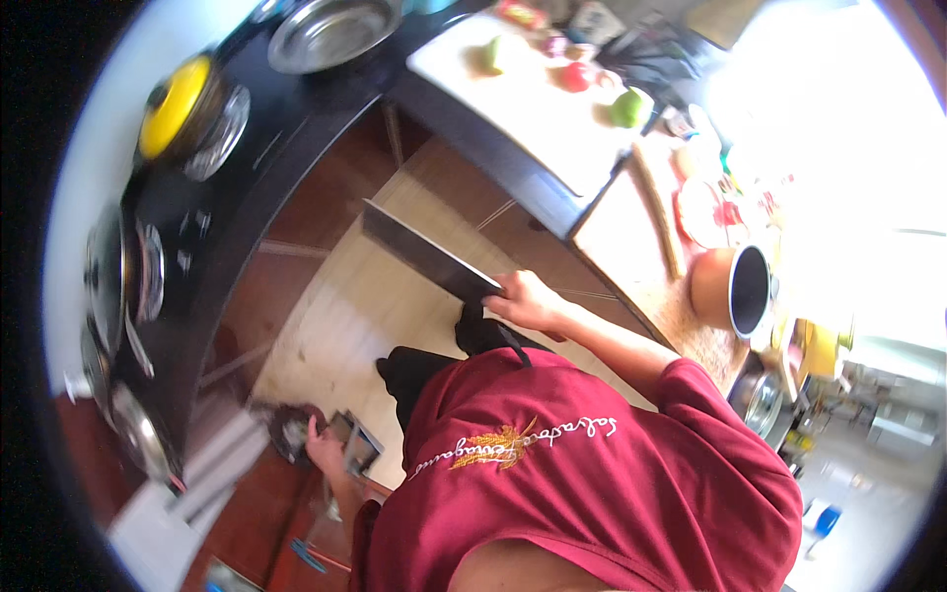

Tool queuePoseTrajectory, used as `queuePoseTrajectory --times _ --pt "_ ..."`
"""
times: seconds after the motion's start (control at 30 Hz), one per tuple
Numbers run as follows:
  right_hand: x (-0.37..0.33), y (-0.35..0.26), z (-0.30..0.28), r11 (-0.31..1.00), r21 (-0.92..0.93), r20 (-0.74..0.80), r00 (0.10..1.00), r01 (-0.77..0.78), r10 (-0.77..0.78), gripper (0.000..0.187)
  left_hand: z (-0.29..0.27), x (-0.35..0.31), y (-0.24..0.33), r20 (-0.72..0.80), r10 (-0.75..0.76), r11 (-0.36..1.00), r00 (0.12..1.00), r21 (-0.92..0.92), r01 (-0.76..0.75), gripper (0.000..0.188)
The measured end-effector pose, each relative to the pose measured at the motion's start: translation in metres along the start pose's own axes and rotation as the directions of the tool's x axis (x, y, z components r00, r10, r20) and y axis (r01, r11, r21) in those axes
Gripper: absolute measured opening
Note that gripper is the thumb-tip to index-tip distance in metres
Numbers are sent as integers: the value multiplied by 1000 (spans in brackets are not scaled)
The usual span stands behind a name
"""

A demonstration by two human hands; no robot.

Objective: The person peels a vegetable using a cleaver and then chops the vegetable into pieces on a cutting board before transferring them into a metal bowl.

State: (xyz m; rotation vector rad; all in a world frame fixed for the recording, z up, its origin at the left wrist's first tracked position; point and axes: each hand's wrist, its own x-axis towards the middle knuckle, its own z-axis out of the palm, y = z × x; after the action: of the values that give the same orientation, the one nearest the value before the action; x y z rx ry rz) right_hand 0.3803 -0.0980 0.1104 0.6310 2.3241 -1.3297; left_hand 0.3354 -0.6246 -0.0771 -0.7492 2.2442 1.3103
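In my right hand (528,301), fingers wrapped round its handle, is a cleaver (429,255) with a long, wide, flat blade. The blade points away to the far left, over the pale floor. Low at the left, my left hand (326,449) reaches down by the red-brown cabinet (261,513). Its fingers curl against a dark, rounded thing (289,431), blurred, whose kind I cannot make out. Beside that hand is a small dark-framed rectangular thing (357,442).
On the far counter, a white board (513,113) holds a red tomato (577,76) and a green vegetable (631,108). A wooden stick (659,207) and saucepan (730,289) lie to the right. Along the left black counter stand a yellow-lidded pot (178,107) and a metal bowl (330,35).
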Motion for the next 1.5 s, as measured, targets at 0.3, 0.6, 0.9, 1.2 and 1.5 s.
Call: queuePoseTrajectory --times 0.3,0.6,0.9,1.2,1.5 --pt "-115 115 -57 722 649 -254 827 -238 501 20 386 -90 371 818 531 697 223 -271 -664 62" --pt "-103 96 -57 701 703 -471 660 -119 584 26 664 -157 488 880 447 765 160 -283 -578 68" --pt "-65 69 -49 778 574 -732 265 -256 628 35 762 -184 508 903 -94 975 419 169 -145 106" --pt "-59 66 -35 635 727 -573 279 -260 771 33 692 -155 506 997 -62 922 -36 71 381 76" --pt "-60 83 -69 671 665 -529 426 -328 734 30 626 -131 486 973 -104 755 -204 211 621 82"
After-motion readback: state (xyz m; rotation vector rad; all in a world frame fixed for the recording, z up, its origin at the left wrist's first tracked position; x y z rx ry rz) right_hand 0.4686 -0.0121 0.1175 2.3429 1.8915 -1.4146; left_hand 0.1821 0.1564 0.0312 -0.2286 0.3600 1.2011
